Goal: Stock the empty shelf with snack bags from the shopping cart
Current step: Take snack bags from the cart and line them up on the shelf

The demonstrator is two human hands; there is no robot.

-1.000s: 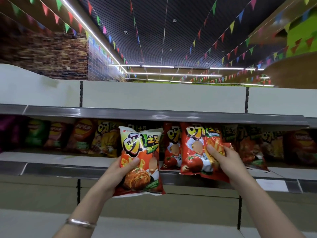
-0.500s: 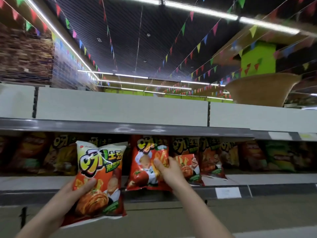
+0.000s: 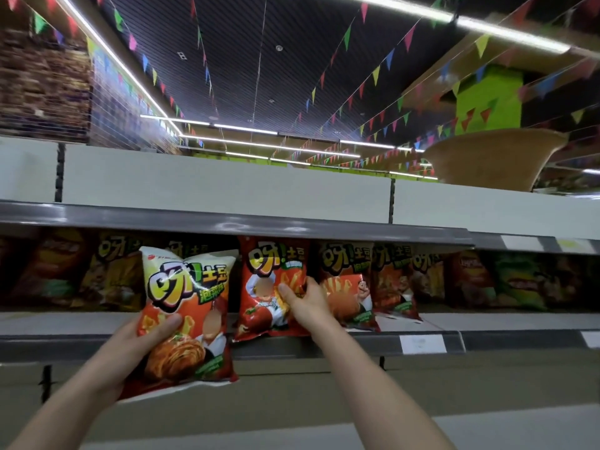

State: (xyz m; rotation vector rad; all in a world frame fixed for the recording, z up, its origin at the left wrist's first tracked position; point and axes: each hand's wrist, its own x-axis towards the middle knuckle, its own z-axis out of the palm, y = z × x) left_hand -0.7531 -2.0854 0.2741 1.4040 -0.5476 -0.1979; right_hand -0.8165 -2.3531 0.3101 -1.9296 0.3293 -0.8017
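Note:
My left hand (image 3: 143, 339) grips a white-topped orange snack bag (image 3: 191, 306) by its lower left side, held upright in front of the shelf edge. My right hand (image 3: 306, 302) holds a red snack bag (image 3: 266, 287) by its right edge; the bag stands upright with its bottom on the front of the grey shelf (image 3: 487, 323). A row of snack bags lines that shelf level in shadow, with another red bag (image 3: 347, 287) just right of my right hand. The shopping cart is out of sight.
An upper shelf (image 3: 227, 222) with a white back panel (image 3: 227, 186) juts out just above the bags. White price labels (image 3: 422, 344) sit on the shelf's front rail. Lower shelving continues below my forearms.
My right hand has carried the red bag further onto the shelf, setting it upright next to the other red bags. The view shifted to the right; the left hand's bag stayed in front.

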